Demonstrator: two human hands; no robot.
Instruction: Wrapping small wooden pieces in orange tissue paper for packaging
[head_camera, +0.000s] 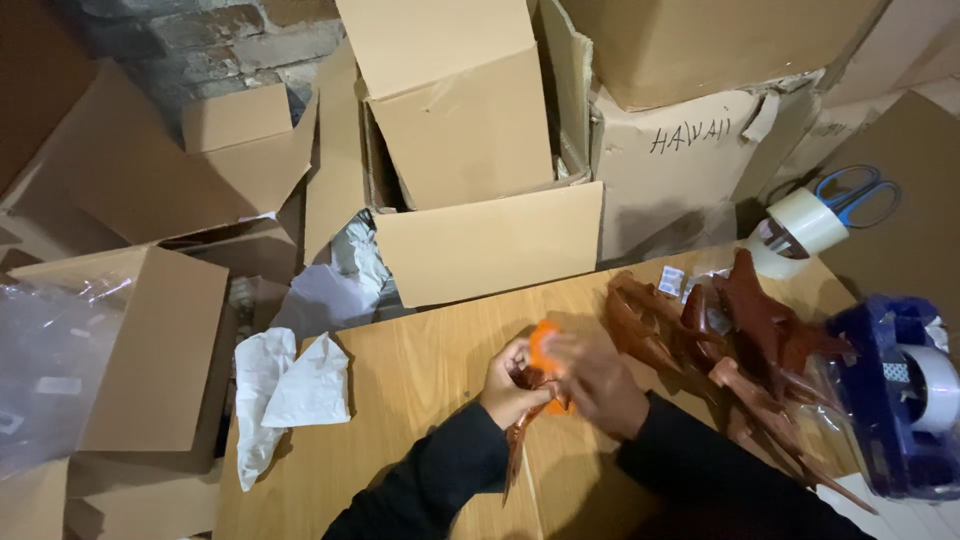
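Two hands, left hand (512, 385) and right hand (598, 385), clamped their fingers on a brown toy piece (527, 415) and orange part (545, 352) over the tabletop (400, 400); a pile of brown pieces (740, 340) lay unhandled nearby.

Both arms in long black sleeves to wrists; left hand (508, 385) & right hand (597, 385) bare, no gloves.

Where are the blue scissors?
In the head view, the blue-handled scissors lie at the upper right on brown cardboard, just behind the roll of clear packing tape and beyond the wooden table's far right corner.
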